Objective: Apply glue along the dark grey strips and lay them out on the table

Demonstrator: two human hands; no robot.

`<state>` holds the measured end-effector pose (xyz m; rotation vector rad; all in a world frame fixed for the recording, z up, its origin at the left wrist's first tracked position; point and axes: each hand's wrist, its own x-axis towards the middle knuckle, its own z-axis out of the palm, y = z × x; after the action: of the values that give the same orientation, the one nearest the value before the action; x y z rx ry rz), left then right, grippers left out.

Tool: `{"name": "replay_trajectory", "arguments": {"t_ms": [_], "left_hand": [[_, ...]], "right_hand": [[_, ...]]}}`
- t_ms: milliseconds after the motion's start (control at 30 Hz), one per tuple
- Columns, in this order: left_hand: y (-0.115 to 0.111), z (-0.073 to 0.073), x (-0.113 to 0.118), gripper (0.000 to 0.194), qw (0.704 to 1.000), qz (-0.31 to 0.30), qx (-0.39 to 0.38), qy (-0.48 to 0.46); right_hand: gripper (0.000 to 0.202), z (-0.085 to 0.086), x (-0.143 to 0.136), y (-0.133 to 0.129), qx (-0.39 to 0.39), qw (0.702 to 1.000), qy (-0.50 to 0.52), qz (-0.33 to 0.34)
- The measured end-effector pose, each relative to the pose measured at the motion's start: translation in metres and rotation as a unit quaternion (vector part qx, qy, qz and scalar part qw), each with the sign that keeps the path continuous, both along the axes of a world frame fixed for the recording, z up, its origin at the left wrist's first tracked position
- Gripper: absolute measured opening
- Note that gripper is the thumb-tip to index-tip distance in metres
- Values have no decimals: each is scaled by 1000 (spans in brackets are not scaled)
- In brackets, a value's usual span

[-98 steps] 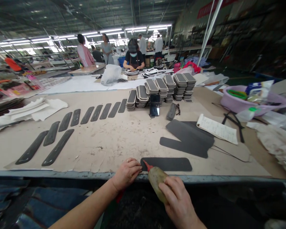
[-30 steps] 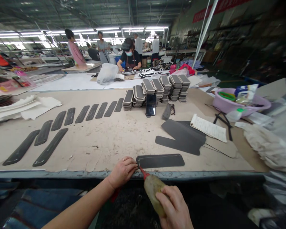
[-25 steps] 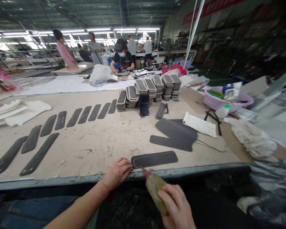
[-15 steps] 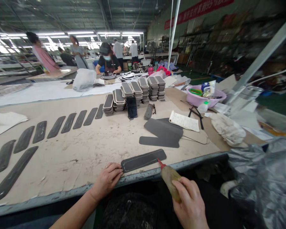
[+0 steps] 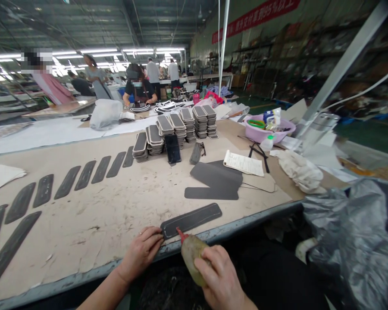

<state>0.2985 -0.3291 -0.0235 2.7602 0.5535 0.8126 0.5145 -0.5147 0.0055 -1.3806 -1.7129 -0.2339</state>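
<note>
A long dark grey strip (image 5: 197, 218) with rounded ends lies near the table's front edge, a thin pale line running along its border. The fingertips of my left hand (image 5: 144, 249) rest on its left end, fingers close together. In my right hand (image 5: 221, 273) is a yellowish squeeze bottle (image 5: 192, 256), its red nozzle tip at the strip's lower edge near the left end. Behind the strip lie flat dark grey pieces (image 5: 213, 193). Several shiny, coated dark strips (image 5: 67, 182) are spread in a row across the left of the table.
Stacks of edged grey pieces (image 5: 155, 137) stand at the back, beside a phone (image 5: 173, 149). To the right are glasses, a notepad (image 5: 243, 163), a purple basin (image 5: 260, 134), a white cloth (image 5: 299, 170) and a metal pole. A person (image 5: 139, 88) sits across the table.
My right hand has moved the bottle left along the strip's near edge, from its right end towards its left. My left hand stays at the left end. The whole view has shifted slightly.
</note>
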Motion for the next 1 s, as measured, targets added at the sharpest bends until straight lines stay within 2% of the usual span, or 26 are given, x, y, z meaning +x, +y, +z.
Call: {"name": "replay_trajectory", "arguments": {"t_ms": [100, 233, 400, 567, 733, 1000], "left_hand": [[0, 0, 2, 14, 1000, -4, 1, -6], [1, -1, 4, 12, 1000, -1, 5, -16], [2, -2, 4, 11, 1000, -10, 19, -17], [3, -5, 3, 10, 999, -11, 43, -14], [3, -6, 3, 11, 999, -3, 35, -8], [2, -1, 6, 12, 1000, 2, 3, -13]], "right_hand": [[37, -2, 7, 0, -16, 1000, -2, -25], [41, -12, 33, -14, -47, 993, 12, -109], [36, -15, 56, -25, -24, 982, 15, -189], [32, -12, 70, -19, -3, 975, 42, -216], [27, -13, 73, -15, -16, 974, 40, -221], [20, -14, 69, -34, -17, 970, 13, -240]]}}
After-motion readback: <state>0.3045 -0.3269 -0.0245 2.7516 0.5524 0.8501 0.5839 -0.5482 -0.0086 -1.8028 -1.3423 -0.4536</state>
